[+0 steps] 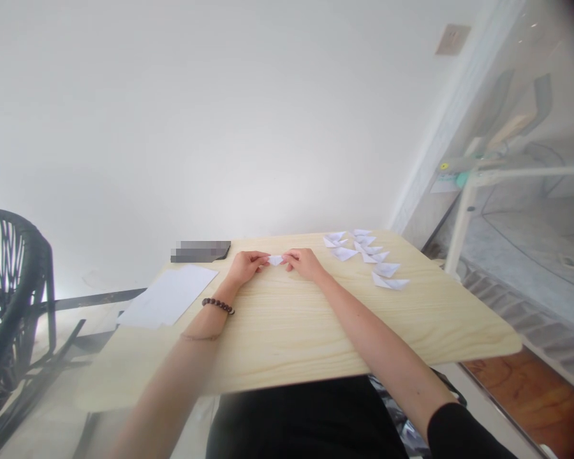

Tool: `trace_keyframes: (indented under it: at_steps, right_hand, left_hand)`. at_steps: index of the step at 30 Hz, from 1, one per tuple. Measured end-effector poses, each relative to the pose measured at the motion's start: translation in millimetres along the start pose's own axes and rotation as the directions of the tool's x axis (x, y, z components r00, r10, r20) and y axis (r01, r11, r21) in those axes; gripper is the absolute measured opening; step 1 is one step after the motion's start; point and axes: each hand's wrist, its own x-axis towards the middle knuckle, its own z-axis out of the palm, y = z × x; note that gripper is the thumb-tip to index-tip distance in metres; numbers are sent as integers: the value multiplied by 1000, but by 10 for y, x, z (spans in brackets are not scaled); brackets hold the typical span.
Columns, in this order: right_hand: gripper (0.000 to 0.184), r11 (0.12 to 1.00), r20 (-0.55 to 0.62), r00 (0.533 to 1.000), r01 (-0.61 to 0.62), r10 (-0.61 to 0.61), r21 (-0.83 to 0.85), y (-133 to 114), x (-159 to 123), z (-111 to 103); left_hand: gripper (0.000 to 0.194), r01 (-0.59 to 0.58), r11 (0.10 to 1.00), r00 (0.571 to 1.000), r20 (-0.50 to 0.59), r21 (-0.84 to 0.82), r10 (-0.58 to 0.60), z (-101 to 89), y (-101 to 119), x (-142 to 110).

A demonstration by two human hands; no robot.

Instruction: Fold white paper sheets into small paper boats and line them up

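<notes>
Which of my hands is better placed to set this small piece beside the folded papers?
Probably your right hand: both hands pinch the small piece, but it sits nearer the folded papers than your left hand.

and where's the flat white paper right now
In the head view, the flat white paper lies on the table's left side, left of the left hand, just below a dark object.
</notes>
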Motion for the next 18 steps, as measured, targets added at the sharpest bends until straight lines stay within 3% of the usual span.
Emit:
trace_keyframes:
  at_steps: [5, 11, 18]
  right_hand:
    - [27, 1000, 5, 1000, 24, -24, -17, 5, -14, 7]
    - [26, 999, -9, 999, 40, -41, -37, 3, -14, 9]
    - [22, 999, 15, 1000, 23, -23, 37, -36, -30, 38]
  left_hand:
    - [36, -40, 992, 999, -10, 116, 42, -24, 15, -1]
    - [37, -83, 996, 997, -1, 18, 83, 38, 53, -29]
    - [32, -145, 973, 989, -13, 180, 150, 75, 97, -37]
